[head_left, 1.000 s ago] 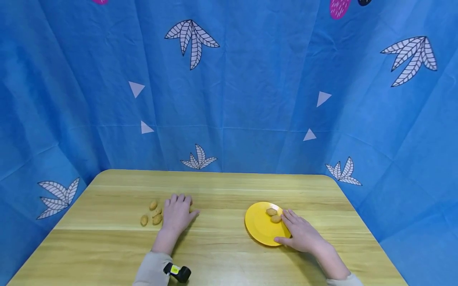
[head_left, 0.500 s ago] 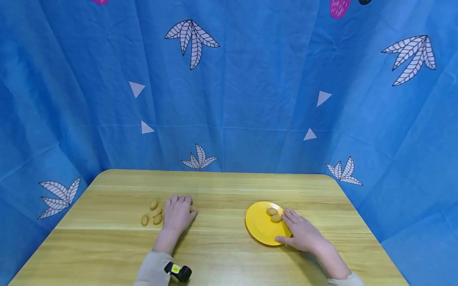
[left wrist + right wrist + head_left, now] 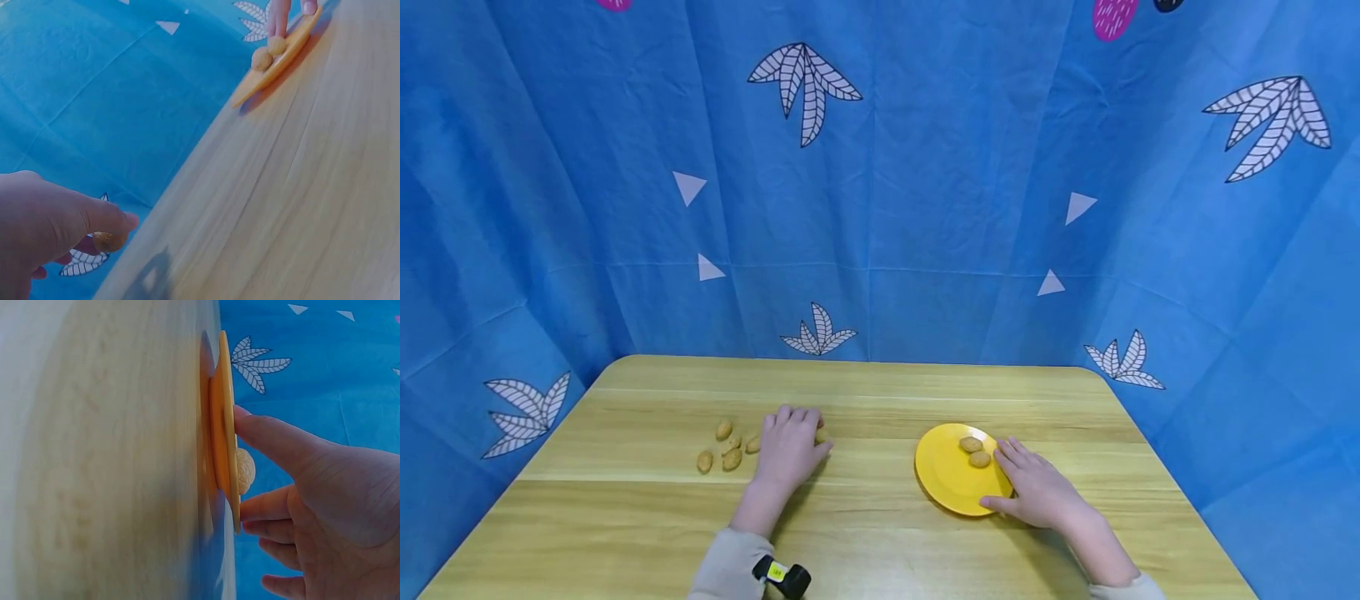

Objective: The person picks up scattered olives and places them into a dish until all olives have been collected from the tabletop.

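Note:
My left hand (image 3: 792, 447) pinches a walnut (image 3: 110, 242) between thumb and fingers, close over the table's left half. Just left of it lie several loose walnuts (image 3: 732, 459), tan and wrinkled. A round yellow plate (image 3: 942, 477) stands on the right half of the table, with two walnuts (image 3: 975, 452) near its far right rim. My right hand (image 3: 1037, 492) rests on the plate's right edge. Its thumb and straight fingertips touch the rim, as the right wrist view shows, and it holds nothing else.
The wooden table (image 3: 865, 533) has rounded far corners. Behind and at both sides hangs a blue patterned curtain (image 3: 940, 167). A small black device (image 3: 784, 575) is strapped on the left wrist, over a light sleeve (image 3: 726, 567).
My left hand has moved a little to the right with a walnut in its fingers, uncovering another walnut behind it. The right hand and plate stay in place.

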`<state>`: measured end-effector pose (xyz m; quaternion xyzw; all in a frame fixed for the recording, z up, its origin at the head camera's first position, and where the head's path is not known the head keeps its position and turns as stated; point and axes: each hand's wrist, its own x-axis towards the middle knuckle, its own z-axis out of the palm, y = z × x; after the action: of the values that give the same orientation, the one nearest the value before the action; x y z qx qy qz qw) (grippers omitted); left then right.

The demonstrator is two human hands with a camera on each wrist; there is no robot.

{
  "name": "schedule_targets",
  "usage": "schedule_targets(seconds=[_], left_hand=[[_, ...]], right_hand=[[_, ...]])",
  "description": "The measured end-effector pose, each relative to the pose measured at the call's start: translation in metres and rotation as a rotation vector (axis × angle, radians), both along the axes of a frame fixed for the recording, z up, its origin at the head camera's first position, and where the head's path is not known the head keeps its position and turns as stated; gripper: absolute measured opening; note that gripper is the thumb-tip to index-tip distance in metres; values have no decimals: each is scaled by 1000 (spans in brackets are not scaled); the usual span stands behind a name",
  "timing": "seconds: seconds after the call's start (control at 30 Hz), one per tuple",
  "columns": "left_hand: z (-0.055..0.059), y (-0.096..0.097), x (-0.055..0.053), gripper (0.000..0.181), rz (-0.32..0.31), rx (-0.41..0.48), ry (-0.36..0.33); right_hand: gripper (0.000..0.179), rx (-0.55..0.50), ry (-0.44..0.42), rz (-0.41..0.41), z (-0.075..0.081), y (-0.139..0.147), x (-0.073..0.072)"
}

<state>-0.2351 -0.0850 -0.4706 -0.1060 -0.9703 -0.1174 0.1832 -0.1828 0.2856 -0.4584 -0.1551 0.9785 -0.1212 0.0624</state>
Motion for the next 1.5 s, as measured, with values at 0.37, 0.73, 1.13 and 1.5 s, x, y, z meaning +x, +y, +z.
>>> schedule_targets(seconds=[0.37,0.73,1.13,1.5], left_hand=[[13,25,10,30,-89,-21,38],[18,54,21,32,-198,-43,105],[18,70,23,34,-255,-55,181],[18,93,18,31,-279,-61,82]], right_hand=[[88,19,-3,10,0,-1,-1],[87,18,5,16,2,0,0],[88,20,10,17,1,1,0],[87,7,13,16,1,1,1]])
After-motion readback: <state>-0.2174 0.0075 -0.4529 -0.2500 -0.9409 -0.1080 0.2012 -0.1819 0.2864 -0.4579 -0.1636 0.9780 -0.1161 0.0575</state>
